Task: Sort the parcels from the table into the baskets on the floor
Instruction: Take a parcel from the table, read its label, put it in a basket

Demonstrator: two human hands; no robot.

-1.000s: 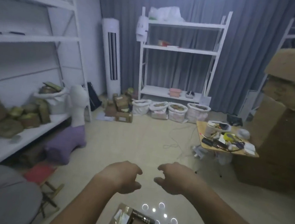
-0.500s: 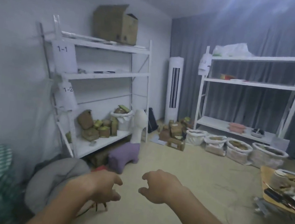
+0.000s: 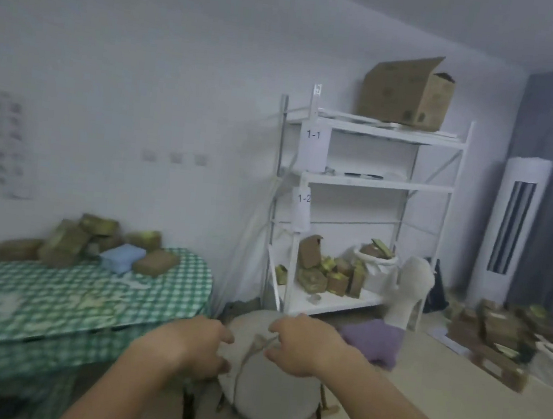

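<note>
**Turning back to the table, both hands free**

Swinging left since the earlier frame, the view now takes in the table, which was out of sight before. Nearest, the left hand (image 3: 194, 344) and right hand (image 3: 304, 347) hang over a grey stool (image 3: 274, 398), each grip loosely curled around nothing. Beyond, the parcels (image 3: 88, 246) are heaped at the far edge of the table (image 3: 51, 300). Best practice, I judge: step close, take one parcel squarely, read its label before carrying. Baskets are barely in view at the far right.
</note>
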